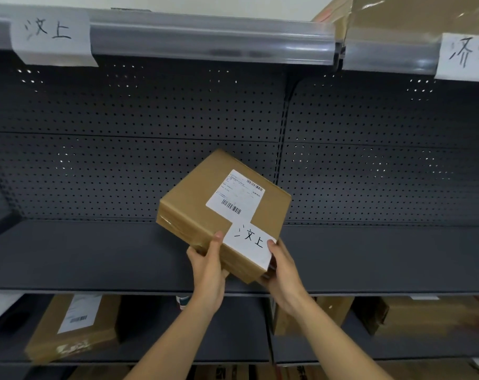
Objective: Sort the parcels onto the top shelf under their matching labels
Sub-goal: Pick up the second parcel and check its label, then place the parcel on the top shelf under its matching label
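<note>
A flat brown cardboard parcel (194, 198) is held up, tilted, in front of the dark shelf (82, 256). It carries a white shipping sticker with barcodes and a white handwritten tag (250, 244) reading 汶上. My left hand (208, 272) grips its near left edge, thumb on top. On the near right corner, by the tag, my right hand (283, 275) holds the same parcel. On the rail above at the left hangs a paper label (52, 34) with the same two characters. A second label (465, 56) with other characters hangs at the right.
A taped brown box (397, 12) sits on the upper shelf at the top right. Below the dark shelf, a lower shelf holds a labelled parcel (74, 327) at the left and brown boxes (337, 311) at the right. A perforated back panel (123, 119) closes the rear.
</note>
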The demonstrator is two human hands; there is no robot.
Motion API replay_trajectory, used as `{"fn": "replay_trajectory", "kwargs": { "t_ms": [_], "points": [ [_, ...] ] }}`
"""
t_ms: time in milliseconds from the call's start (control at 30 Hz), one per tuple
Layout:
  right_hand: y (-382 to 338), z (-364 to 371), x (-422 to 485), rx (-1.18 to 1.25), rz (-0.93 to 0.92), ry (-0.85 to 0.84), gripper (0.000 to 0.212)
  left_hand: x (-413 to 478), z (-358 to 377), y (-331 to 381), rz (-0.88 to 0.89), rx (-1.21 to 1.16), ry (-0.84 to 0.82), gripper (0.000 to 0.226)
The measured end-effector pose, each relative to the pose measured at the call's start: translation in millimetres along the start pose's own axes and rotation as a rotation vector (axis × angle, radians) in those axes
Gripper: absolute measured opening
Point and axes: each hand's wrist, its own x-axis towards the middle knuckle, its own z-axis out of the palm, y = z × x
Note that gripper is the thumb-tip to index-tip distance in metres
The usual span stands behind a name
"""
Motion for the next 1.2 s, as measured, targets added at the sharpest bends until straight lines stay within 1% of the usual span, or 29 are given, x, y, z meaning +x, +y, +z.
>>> {"fn": "replay_trajectory", "kwargs": {
  "t_ms": [67, 133, 167, 233, 300, 333, 400, 467, 500, 600, 767, 833, 900, 1000, 1133, 1200],
  "points": [
    [-4, -2, 0, 0.001, -0.05, 0.035, 0.03, 0, -7, 1, -0.005, 0.017, -0.069, 0.088],
    [-8, -5, 2, -0.022, -0.089, 0.057, 0.033, -1, -14, 5, 0.019, 0.052, -0.088, 0.107],
    [-10, -9, 4, -0.024, -0.107, 0.07, 0.037, -1, -20, 9, 0.044, 0.054, -0.069, 0.115],
    [-16, -16, 5, -0.02, -0.134, 0.084, 0.046, 2, -34, 19, 0.109, 0.077, 0.029, 0.127],
    [-23, -21, 5, -0.03, -0.146, 0.088, 0.052, 5, -52, 30, 0.192, 0.213, 0.105, 0.131],
    [-25, -23, 5, -0.042, -0.142, 0.09, 0.054, 5, -60, 35, 0.235, 0.313, 0.106, 0.126],
    [-27, -23, 3, -0.079, -0.138, 0.085, 0.056, 1, -70, 41, 0.316, 0.48, 0.029, 0.1],
    [-26, -19, -1, -0.132, -0.166, 0.083, 0.055, -2, -79, 44, 0.359, 0.559, -0.045, 0.077],
    [-26, -15, -4, -0.153, -0.188, 0.089, 0.054, -5, -84, 44, 0.379, 0.575, -0.058, 0.073],
    [-27, 2, -14, -0.195, -0.272, 0.06, 0.051, -16, -96, 51, 0.422, 0.561, -0.026, 0.073],
    [-23, 32, -29, -0.268, -0.36, -0.061, 0.055, -38, -114, 69, 0.538, 0.574, 0.063, 0.071],
    [-18, 44, -39, -0.272, -0.401, -0.114, 0.059, -48, -126, 78, 0.574, 0.571, 0.085, 0.076],
    [-12, 57, -54, -0.288, -0.471, -0.158, 0.064, -61, -137, 90, 0.608, 0.566, 0.114, 0.085],
    [-3, 75, -74, -0.316, -0.581, -0.188, 0.076, -84, -152, 109, 0.695, 0.598, 0.182, 0.094],
    [3, 96, -91, -0.387, -0.711, -0.242, 0.086, -112, -171, 132, 0.8, 0.607, 0.221, 0.093],
    [-1, 109, -98, -0.391, -0.76, -0.274, 0.087, -124, -177, 144, 0.862, 0.611, 0.249, 0.09]
  ]
}}
